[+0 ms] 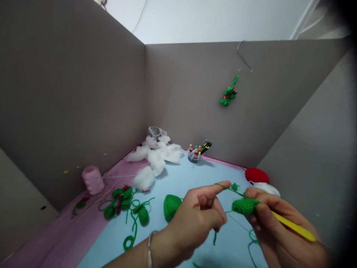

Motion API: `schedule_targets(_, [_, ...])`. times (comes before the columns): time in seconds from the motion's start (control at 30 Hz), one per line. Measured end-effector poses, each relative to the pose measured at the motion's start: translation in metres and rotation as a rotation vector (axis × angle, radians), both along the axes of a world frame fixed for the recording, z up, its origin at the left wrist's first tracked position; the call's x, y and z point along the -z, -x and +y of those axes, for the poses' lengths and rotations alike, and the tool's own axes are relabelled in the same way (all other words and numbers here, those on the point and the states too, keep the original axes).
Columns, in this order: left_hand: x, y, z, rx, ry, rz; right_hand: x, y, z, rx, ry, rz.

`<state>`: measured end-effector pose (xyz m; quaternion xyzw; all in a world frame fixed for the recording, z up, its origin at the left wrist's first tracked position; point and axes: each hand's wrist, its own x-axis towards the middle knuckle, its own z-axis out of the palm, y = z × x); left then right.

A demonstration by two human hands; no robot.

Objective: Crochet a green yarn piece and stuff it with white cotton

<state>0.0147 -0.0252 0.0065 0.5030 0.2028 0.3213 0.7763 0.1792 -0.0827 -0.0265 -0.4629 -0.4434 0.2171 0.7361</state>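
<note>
My left hand point(199, 216) is curled, its forefinger stretched out with a strand of green yarn point(227, 188) running over the tip toward my right hand. My right hand point(281, 227) pinches a small green crocheted piece point(245, 205) and holds a yellow-handled crochet hook point(295, 227) that points into the piece. A ball of green yarn point(171, 206) lies on the blue mat point(178, 178) just left of my left hand.
Several finished green crocheted bits with red point(119, 203) lie at the left. White stuffing point(156, 158), a pink spool point(93, 179), a small tub of tools point(195, 152), red point(256, 175) and white yarn point(267, 188) sit behind. Grey cardboard walls point(69, 104) enclose the desk; a green piece point(229, 93) hangs there.
</note>
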Motion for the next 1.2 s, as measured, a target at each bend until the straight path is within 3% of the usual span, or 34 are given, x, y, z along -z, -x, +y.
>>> schedule_targets(0.1, [0.003, 0.000, -0.002, -0.081, -0.018, 0.051, 0.007, -0.005, -0.003, 0.070, -0.056, -0.259])
schedule_targets(0.2, [0.007, -0.002, -0.003, -0.156, 0.094, 0.058, 0.009, -0.007, -0.006, 0.122, -0.075, -0.577])
schedule_targets(0.37, [0.012, -0.003, -0.003, -0.174, 0.224, -0.036, 0.002, -0.003, -0.007, 0.072, -0.099, -0.819])
schedule_targets(0.53, [0.016, -0.002, -0.003, -0.252, 0.149, -0.019, 0.002, 0.003, -0.006, 0.049, -0.048, -0.801])
schedule_targets(0.83, [0.031, 0.000, -0.008, -0.412, -0.015, 0.156, 0.031, -0.002, 0.008, -0.038, -0.092, -0.493])
schedule_targets(1.0, [0.039, 0.009, -0.002, -0.321, -0.156, 0.085, 0.028, 0.012, 0.012, 0.004, -0.121, -0.686])
schedule_targets(1.1, [0.040, 0.016, 0.004, -0.302, -0.093, 0.066, 0.023, 0.019, 0.014, -0.032, -0.126, -0.831])
schedule_targets(1.2, [0.041, 0.020, 0.008, -0.310, 0.003, 0.076, 0.021, 0.018, 0.017, 0.020, -0.179, -1.053])
